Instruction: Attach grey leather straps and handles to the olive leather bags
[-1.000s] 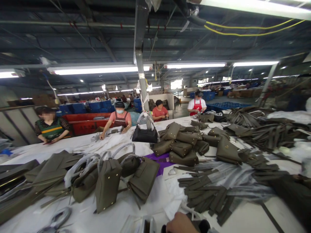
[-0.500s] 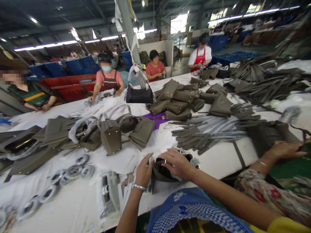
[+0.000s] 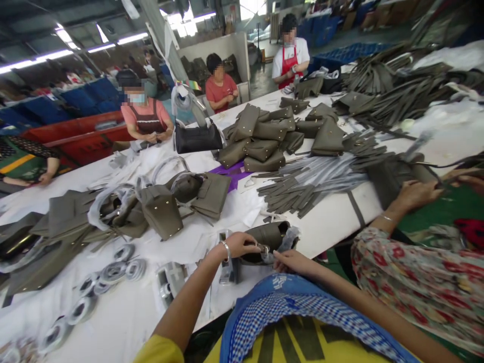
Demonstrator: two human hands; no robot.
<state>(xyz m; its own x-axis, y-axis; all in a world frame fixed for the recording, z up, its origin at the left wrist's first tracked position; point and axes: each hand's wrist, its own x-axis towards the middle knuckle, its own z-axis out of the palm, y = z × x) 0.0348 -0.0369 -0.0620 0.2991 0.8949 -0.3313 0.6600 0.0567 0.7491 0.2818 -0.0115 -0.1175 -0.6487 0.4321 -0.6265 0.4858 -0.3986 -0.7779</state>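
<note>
An olive-brown handbag lies on its side on the white table in front of me, its open end to the right. My left hand, with a bracelet at the wrist, pinches the bag's near side beside a shiny metal buckle. From the right, my right hand reaches to the same buckle, thumb and fingers closed on a plastic-wrapped strap end there. Clear plastic wrap bulges at the bag's open end. A grey metal tape dispenser is left of my left forearm.
Olive handbags lie at the left, and more bags are heaped farther back. Flat straps spread beyond my bag. Rolls of tape sit at the left. A co-worker's hand works on another bag at the right.
My left hand has moved right, from beside the bag onto its near side. My right hand has come off the bag's top to the buckle. The bag has turned and the view has shifted.
</note>
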